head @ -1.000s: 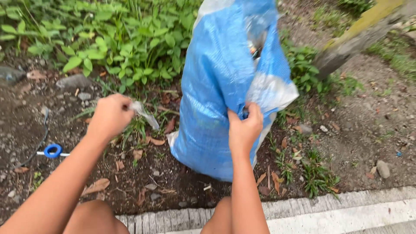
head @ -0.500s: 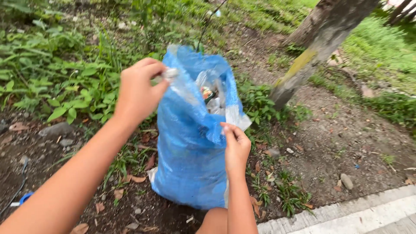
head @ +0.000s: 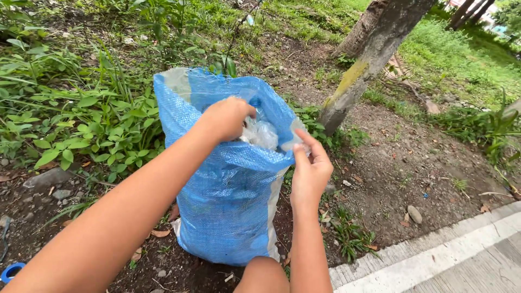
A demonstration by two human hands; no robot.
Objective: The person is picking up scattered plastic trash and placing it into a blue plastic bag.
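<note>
Ground: bare soil [head: 412, 163] with scattered dry leaves and small stones lay under and to the right of both hands; green weeds [head: 81, 125] grew to the left of the left hand.
Tree trunk: a leaning grey trunk [head: 374, 49], mossy low down, rose beyond and to the right of the right hand, well apart from it.
Kerb: a pale concrete edge [head: 434, 255] ran below and to the right of the right hand.
Sack: a blue woven plastic sack [head: 228, 206] stood on the soil between the two forearms, just in front of the person's knee [head: 263, 274]. Its long axis ran roughly upright, the base on the ground and the open mouth pointing up, tilted slightly away from the person.
Sack mouth: the rim was spread open, the far-left edge standing highest, beyond the left hand.
Left hand: the left hand [head: 225, 118] reached over the near rim into the mouth, fingers curled downward and clenched; whether it gripped anything inside could not be told.
Right hand: the right hand [head: 310, 171] pinched the right edge of the rim between thumb and fingers, holding the mouth open.
Contents: crumpled clear plastic [head: 260, 133] lay inside the mouth, just to the right of the left hand and touching or nearly touching its fingertips.
Blue ring: a small blue plastic ring [head: 10, 271] lay on the soil below the left forearm, well apart from the sack.
</note>
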